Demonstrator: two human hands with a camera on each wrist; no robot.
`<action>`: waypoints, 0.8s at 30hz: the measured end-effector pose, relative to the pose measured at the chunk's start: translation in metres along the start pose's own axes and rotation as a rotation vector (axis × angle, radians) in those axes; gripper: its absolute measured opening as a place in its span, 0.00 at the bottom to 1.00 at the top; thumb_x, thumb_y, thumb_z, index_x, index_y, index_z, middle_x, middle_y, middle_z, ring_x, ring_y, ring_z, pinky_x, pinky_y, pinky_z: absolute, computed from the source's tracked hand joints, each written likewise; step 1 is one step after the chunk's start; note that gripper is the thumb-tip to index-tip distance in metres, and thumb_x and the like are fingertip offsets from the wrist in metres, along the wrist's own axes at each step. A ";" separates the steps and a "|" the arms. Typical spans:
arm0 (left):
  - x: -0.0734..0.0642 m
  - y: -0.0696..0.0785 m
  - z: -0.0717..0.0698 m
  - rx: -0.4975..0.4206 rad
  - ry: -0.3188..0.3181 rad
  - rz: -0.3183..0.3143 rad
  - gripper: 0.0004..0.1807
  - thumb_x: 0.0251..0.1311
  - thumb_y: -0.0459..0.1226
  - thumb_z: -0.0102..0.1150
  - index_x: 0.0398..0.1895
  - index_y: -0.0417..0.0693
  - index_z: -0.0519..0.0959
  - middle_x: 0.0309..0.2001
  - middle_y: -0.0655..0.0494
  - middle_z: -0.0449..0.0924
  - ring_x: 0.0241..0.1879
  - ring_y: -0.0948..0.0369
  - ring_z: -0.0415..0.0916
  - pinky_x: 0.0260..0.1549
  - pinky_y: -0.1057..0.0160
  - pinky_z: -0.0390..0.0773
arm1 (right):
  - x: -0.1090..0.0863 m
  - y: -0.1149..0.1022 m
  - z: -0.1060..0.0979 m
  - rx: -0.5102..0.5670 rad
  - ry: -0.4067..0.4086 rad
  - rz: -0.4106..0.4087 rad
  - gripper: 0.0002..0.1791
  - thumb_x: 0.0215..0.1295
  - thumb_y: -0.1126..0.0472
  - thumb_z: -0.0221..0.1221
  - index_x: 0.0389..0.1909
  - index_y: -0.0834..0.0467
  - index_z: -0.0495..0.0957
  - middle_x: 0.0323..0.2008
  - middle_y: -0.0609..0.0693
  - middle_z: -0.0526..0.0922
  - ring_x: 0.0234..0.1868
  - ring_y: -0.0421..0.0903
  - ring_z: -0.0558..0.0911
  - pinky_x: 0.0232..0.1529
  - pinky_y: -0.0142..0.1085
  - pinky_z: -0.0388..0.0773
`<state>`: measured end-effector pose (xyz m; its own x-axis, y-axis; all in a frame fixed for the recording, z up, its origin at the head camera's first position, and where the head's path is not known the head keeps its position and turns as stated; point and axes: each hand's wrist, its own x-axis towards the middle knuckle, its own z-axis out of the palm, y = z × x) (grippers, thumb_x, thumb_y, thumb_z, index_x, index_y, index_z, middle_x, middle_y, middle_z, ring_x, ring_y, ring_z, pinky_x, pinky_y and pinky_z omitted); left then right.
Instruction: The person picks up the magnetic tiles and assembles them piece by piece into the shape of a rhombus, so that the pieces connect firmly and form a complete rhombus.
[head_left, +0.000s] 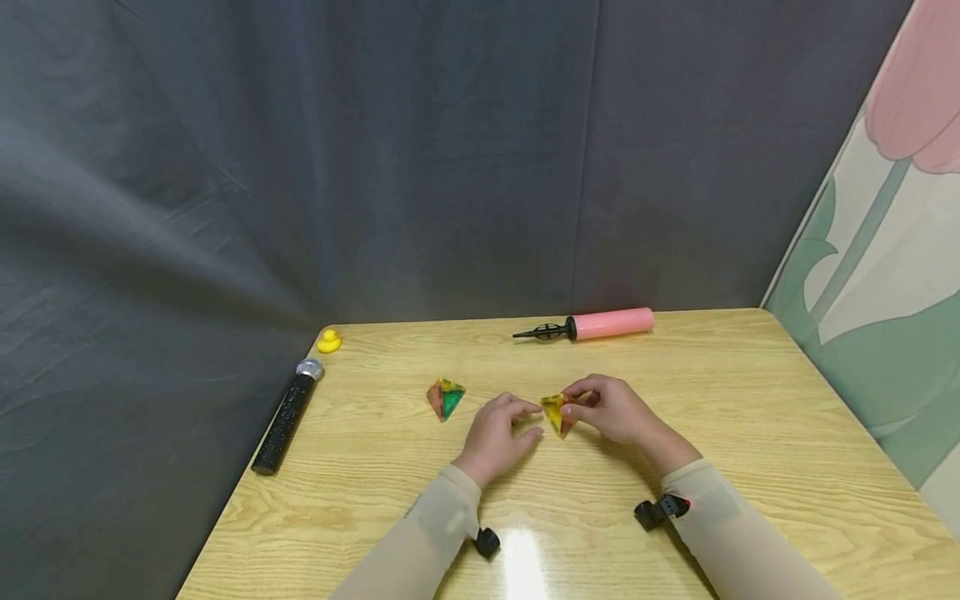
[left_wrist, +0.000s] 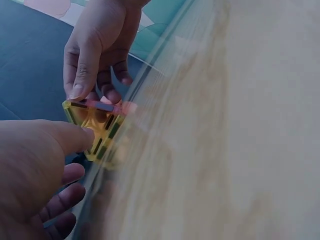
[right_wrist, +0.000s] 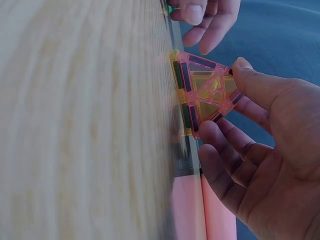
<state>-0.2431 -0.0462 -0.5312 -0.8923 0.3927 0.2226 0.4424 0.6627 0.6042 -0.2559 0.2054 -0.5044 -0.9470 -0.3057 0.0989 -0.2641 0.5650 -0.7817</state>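
A small pyramid of see-through triangle tiles (head_left: 554, 410), yellow on one side and pink-red on another, stands on the table. My right hand (head_left: 613, 410) pinches its pink side; in the right wrist view thumb and fingers grip the edges of the pink tile (right_wrist: 205, 82). On the pyramid's left, my left hand (head_left: 497, 435) has loosely bent, parted fingers and holds nothing. A gap shows between it and the tiles in the right wrist view. Farther left sits a second tile pyramid (head_left: 452, 400) in green, yellow and orange-red, touched by neither hand.
A pink hand pump (head_left: 611, 323) with a black nozzle lies near the back edge. On the left side are a black microphone (head_left: 285, 421) and a yellow rubber duck (head_left: 328, 341). Dark curtain (head_left: 450, 167) hangs behind the wooden table (head_left: 750, 417).
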 end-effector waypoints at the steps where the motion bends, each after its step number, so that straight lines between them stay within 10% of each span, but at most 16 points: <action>1: 0.001 0.000 -0.001 -0.006 0.005 0.004 0.18 0.68 0.47 0.70 0.60 0.62 0.85 0.51 0.63 0.81 0.46 0.64 0.77 0.48 0.60 0.78 | 0.000 0.000 0.000 -0.001 0.003 0.006 0.13 0.69 0.56 0.71 0.51 0.56 0.88 0.48 0.50 0.86 0.39 0.46 0.85 0.40 0.41 0.82; 24: 0.009 -0.014 -0.065 -0.129 0.189 0.035 0.18 0.68 0.45 0.71 0.60 0.66 0.84 0.56 0.65 0.75 0.53 0.55 0.75 0.50 0.46 0.74 | 0.001 0.008 -0.010 -0.048 0.041 0.044 0.14 0.69 0.54 0.71 0.52 0.55 0.88 0.48 0.49 0.86 0.39 0.46 0.83 0.42 0.43 0.80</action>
<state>-0.2629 -0.0934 -0.4884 -0.8831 0.2791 0.3771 0.4687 0.5595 0.6836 -0.2608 0.2171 -0.5047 -0.9643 -0.2486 0.0913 -0.2297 0.6135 -0.7555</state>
